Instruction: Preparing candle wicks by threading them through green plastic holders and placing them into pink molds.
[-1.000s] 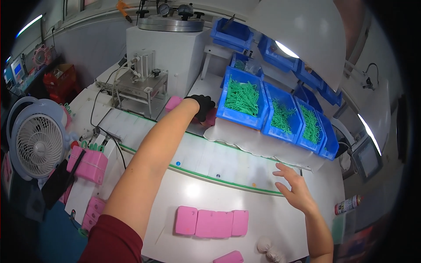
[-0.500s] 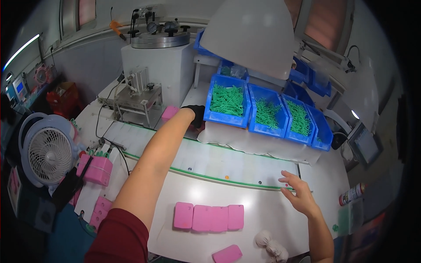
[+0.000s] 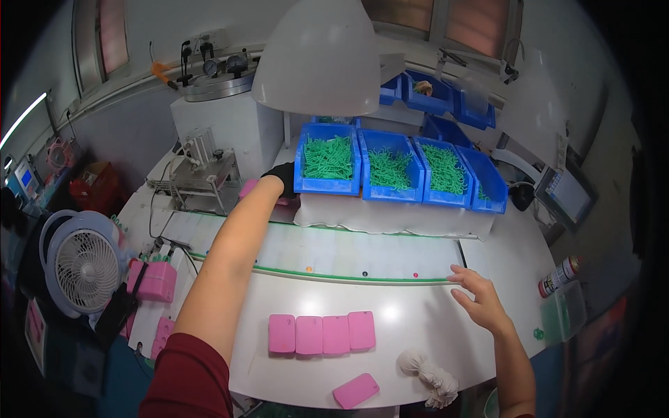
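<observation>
At the far side of the white worktable (image 3: pixel 418 327), the left hand (image 3: pixel 277 180), in a black glove, stretches out on a bare forearm and closes around a pink block (image 3: pixel 249 188) just in front of the small metal fixture (image 3: pixel 202 177); the glove covers most of the block, so only its left end shows, and how tightly the fingers wrap it cannot be told. This spot lies just beside the left corner of the nearest blue bin (image 3: pixel 327 167), one of a row of blue bins filled with green parts, all standing on a white cloth (image 3: pixel 390 217). Near the table's right front, the right hand (image 3: pixel 481 299) is bare, palm down with its fingers spread and loosely extended; it holds nothing and sits just above or on the tabletop, close to the green strip (image 3: pixel 334 277) that crosses the surface. Between the two arms, four pink blocks (image 3: pixel 322 334) lie side by side in a touching row, and a fifth pink block (image 3: pixel 356 391) lies tilted near the front edge, beside a bundled white rag (image 3: pixel 428 375). Off to the left, a white fan (image 3: pixel 80 261) faces the table, with more pink blocks (image 3: pixel 152 280) stacked next to it. A spray can (image 3: pixel 559 276) stands at the right edge, and a large white lamp shade (image 3: pixel 324 59) hangs overhead.
</observation>
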